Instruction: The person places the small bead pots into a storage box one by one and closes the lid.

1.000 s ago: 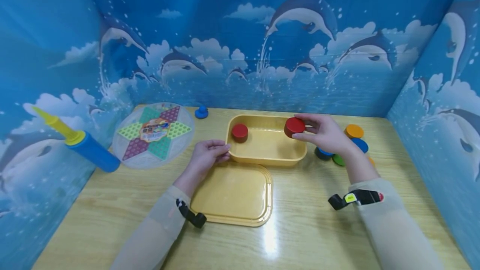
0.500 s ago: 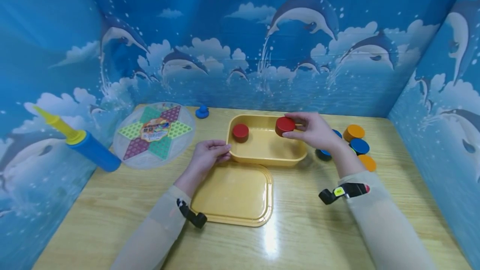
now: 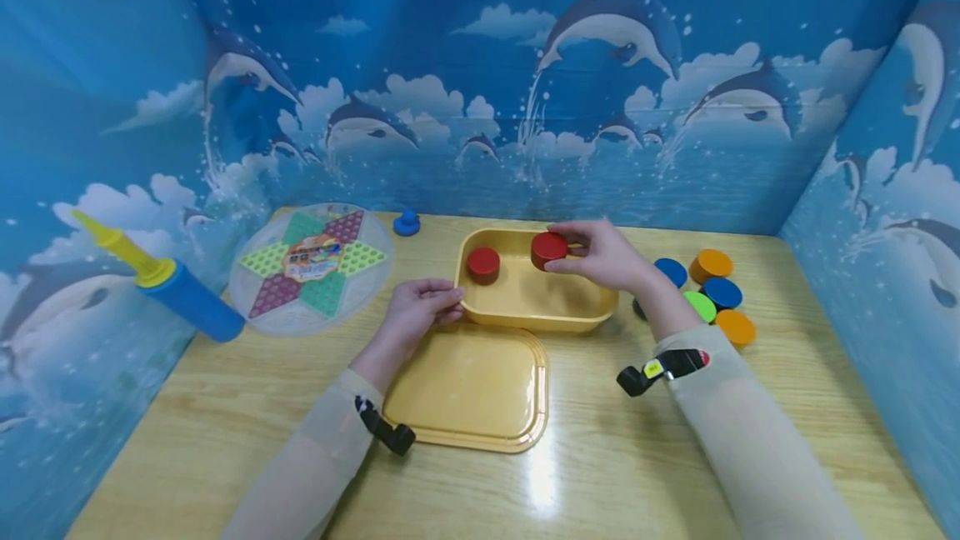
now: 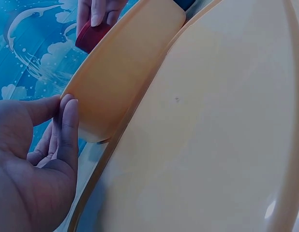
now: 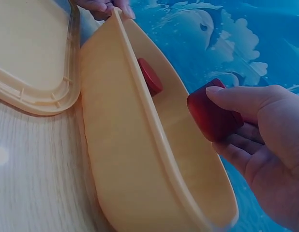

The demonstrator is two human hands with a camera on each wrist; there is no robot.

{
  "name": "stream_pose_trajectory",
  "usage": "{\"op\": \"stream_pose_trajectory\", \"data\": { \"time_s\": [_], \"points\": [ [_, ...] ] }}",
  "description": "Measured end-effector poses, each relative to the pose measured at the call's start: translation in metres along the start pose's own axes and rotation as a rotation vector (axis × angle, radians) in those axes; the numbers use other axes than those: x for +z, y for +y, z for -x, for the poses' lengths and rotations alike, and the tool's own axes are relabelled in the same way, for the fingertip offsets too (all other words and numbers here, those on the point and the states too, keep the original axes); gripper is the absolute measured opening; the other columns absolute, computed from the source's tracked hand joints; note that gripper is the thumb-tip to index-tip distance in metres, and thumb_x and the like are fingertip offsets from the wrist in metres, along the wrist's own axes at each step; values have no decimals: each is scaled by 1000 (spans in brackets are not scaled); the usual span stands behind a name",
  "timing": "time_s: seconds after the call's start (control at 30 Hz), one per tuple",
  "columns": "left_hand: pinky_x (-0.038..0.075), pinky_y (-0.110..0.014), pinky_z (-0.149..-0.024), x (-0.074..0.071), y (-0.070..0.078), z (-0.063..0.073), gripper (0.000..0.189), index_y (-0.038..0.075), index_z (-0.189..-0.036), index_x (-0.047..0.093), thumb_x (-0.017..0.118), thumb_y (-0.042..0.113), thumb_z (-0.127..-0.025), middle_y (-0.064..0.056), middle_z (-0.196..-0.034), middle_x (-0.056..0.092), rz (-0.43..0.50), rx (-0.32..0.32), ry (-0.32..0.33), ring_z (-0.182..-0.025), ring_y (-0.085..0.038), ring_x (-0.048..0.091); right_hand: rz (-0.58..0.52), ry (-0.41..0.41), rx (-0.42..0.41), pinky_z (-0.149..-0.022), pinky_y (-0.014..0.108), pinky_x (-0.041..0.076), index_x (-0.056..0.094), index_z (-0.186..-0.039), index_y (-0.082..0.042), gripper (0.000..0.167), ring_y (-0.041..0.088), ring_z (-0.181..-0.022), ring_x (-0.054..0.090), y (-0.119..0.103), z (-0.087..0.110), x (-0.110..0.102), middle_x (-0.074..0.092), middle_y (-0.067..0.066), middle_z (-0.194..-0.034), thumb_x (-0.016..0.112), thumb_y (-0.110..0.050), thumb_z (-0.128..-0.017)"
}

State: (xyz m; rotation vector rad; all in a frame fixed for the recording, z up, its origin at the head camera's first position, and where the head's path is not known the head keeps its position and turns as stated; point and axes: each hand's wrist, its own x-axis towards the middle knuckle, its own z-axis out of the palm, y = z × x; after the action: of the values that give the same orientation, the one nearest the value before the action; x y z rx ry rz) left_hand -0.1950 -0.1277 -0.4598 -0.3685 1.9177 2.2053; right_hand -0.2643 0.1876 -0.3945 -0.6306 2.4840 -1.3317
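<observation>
A yellow plastic box (image 3: 540,320) stands at the middle of the table with its top uncovered. My left hand (image 3: 422,304) pinches the rim at its left end between thumb and fingers, plainly so in the left wrist view. Above the box's inside, my right hand (image 3: 603,255) grips a red round block (image 5: 212,113) by its sides. Another red round block (image 3: 483,265) sits inside, at the left end. The matching yellow lid (image 3: 468,390) lies flat in front of the box, close to my left forearm.
Right of the box, several round blocks stand together: orange (image 3: 711,263), blue (image 3: 722,292) and a green block (image 3: 699,305) among them. At left lie a star-patterned game board (image 3: 311,267) and a blue-yellow hand pump (image 3: 187,298). A blue rubber duck (image 3: 407,222) sits behind.
My right hand has carried the red block leftward over the box, toward the block inside. More of the coloured blocks at right now show. My left hand keeps its hold on the rim.
</observation>
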Motion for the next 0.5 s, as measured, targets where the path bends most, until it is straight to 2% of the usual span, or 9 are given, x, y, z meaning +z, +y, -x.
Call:
{"op": "stream_pose_trajectory", "data": {
  "time_s": [0.23,0.37,0.5],
  "points": [
    [67,-32,-79,0,0,-2,22,-7,-117,68,76,2,-98,-19,-99,74,3,1,-2,-82,-20,74,74,-47,-54,-103,50,58,55,-150,3,67,34,-124,64,3,-18,13,65,18,-137,85,-14,-93],
    [67,-33,-80,0,1,0,24,-7,-118,68,76,1,-98,-21,-101,74,-2,-3,-2,-83,-20,75,85,-75,-51,-99,43,58,55,-149,5,64,35,-124,63,5,-24,24,64,19,-136,83,-10,-94],
    [67,-33,-80,0,2,0,25,-8,-119,67,76,1,-98,-23,-103,74,-3,-9,2,-82,-20,75,99,-100,-47,-101,37,57,54,-149,6,63,36,-126,63,8,-29,32,65,20,-135,82,-8,-95]
  ]
}}
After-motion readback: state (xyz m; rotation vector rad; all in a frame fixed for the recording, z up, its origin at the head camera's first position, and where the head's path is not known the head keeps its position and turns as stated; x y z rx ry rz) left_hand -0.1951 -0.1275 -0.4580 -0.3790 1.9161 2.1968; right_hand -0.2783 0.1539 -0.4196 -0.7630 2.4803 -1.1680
